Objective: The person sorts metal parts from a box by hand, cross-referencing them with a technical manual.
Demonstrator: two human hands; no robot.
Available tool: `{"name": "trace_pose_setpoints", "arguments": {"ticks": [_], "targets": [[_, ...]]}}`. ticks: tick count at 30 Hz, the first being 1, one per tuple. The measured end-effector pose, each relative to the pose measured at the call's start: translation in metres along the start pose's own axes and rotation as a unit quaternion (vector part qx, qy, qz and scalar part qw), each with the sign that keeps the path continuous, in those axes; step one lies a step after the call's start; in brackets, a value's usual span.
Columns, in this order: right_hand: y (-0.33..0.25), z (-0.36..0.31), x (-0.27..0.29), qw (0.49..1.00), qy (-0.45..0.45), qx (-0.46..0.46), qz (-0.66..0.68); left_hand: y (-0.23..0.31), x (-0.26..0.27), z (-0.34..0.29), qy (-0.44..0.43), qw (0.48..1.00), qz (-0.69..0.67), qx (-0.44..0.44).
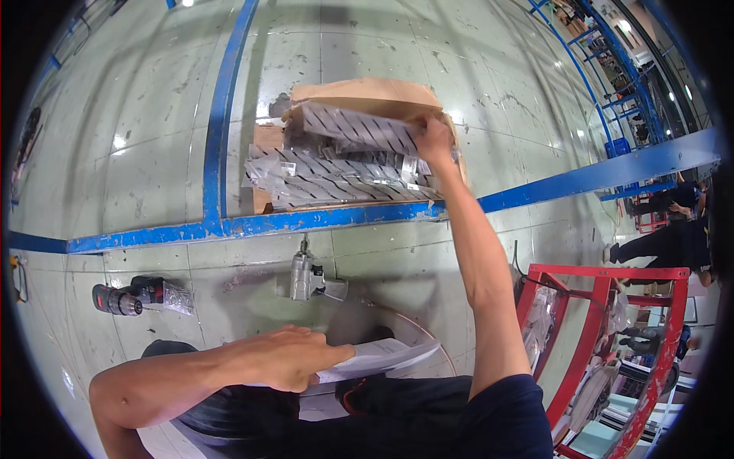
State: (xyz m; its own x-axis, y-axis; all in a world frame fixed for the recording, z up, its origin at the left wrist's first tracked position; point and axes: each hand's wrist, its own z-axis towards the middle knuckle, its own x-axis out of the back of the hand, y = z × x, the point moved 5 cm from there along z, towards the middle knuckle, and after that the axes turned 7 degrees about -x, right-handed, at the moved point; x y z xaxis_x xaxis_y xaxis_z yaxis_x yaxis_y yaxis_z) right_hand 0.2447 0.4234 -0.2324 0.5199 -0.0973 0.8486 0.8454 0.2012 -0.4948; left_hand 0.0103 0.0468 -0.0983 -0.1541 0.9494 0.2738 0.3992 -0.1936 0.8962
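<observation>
My left hand (294, 358) is closed on white paper sheets (382, 359) low in the view, over my legs. Stretched far forward, my right hand (436, 141) pinches the right end of a clear plastic bag with black diagonal stripes (355, 128). That bag is raised and tilted above an open cardboard box (371, 90). Inside the box lie more striped plastic bags (329, 183), some with white labels; their contents are hard to make out. My right forearm crosses over a blue metal bar (329, 219) in front of the box.
On the floor nearer me are a silver air impact wrench (301, 277) with a hose and a cordless drill (118, 300). A red metal frame (604, 273) stands close on my right. Other people (665, 243) and blue racks (604, 92) are farther right.
</observation>
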Motion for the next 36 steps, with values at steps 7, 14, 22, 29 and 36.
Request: {"name": "trace_pose_setpoints", "arguments": {"ticks": [7,14,22,29,36], "targets": [[-0.073,-0.067,-0.060,0.888,-0.450,0.068,-0.058,-0.009,0.001,-0.002,0.022,0.999,0.030,0.016],[-0.061,-0.083,-0.063,0.888,-0.436,0.129,0.069,-0.011,-0.003,-0.006,0.075,0.996,0.055,-0.008],[-0.023,-0.061,-0.045,0.928,-0.363,0.029,0.081,-0.004,-0.001,-0.014,0.043,0.998,0.017,0.050],[-0.049,-0.009,0.009,0.851,-0.268,-0.130,0.433,0.002,-0.004,-0.022,0.035,0.997,0.039,0.050],[-0.076,-0.001,0.008,0.746,-0.231,-0.148,0.607,-0.001,-0.016,-0.027,0.038,0.996,0.063,0.056]]}}
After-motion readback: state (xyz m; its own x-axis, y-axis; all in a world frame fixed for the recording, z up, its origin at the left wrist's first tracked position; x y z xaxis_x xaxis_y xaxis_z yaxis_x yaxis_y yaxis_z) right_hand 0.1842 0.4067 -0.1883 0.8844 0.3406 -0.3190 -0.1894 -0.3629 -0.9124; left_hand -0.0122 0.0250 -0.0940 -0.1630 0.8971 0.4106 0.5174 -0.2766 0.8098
